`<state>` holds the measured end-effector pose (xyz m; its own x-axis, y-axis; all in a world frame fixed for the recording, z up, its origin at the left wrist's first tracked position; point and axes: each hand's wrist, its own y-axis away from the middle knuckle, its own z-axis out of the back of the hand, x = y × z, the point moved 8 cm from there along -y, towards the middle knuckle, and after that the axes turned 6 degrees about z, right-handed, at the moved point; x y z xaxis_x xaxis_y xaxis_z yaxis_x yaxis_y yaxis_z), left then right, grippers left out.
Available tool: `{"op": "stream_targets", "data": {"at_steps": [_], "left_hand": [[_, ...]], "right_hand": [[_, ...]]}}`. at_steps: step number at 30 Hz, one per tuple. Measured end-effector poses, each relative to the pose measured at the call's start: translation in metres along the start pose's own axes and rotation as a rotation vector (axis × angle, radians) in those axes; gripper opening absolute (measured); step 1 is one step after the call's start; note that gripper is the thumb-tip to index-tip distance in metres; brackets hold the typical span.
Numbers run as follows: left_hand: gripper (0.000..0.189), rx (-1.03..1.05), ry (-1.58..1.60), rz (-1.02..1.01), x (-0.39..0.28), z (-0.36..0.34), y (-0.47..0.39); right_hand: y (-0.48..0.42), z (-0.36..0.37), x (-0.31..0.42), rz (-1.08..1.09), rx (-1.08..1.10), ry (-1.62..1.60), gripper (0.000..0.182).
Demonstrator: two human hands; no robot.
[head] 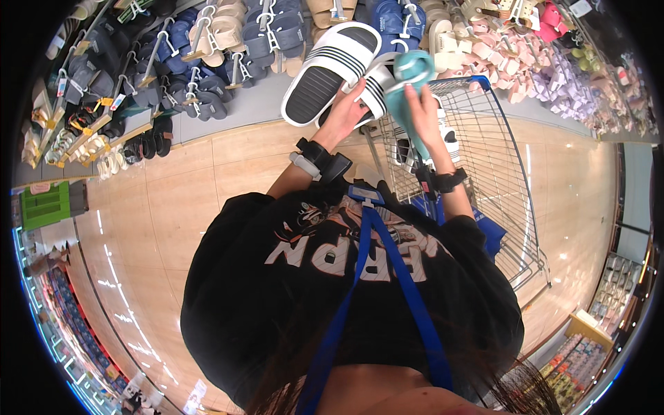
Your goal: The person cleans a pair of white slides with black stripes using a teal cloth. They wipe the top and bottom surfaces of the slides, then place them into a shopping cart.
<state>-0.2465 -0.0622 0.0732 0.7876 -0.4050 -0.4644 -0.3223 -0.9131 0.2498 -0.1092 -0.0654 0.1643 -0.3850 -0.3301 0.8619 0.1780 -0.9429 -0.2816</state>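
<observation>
A pair of white slide sandals [332,67] with black stripes and ribbed black footbeds is in my left hand [348,110]. The nearer slide faces sole-down with its footbed showing, and the second one [374,93] is partly behind my fingers. My right hand [424,111] is closed on a teal cloth-like item [410,101], whose upper end is curled into a loop. This item touches or overlaps the right slide; exactly how they meet is hidden. Below my right hand, more black-and-white slides [450,140] show at the shopping cart [498,150].
Racks of hanging slides run along the far side, with navy pairs [272,33], pink pairs [511,62] and lilac pairs [563,91]. The wire cart stands close on my right, with a blue bag [487,231] near its lower part. Tiled floor [171,207] extends to my left.
</observation>
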Motion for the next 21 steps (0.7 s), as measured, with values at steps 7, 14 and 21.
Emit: {"op": "stream_targets", "data": {"at_steps": [7, 14, 21], "left_hand": [[0.035, 0.009, -0.262, -0.113, -0.016, -0.008, 0.013], [0.026, -0.101, -0.394, -0.237, -0.025, 0.015, -0.001], [0.038, -0.168, -0.397, -0.152, -0.023, 0.011, -0.016]], "right_hand": [[0.012, -0.073, 0.035, 0.397, 0.254, 0.358, 0.048], [-0.015, 0.019, 0.014, 0.134, -0.153, 0.205, 0.027], [-0.081, 0.029, -0.061, 0.025, 0.093, -0.020, 0.028]]}}
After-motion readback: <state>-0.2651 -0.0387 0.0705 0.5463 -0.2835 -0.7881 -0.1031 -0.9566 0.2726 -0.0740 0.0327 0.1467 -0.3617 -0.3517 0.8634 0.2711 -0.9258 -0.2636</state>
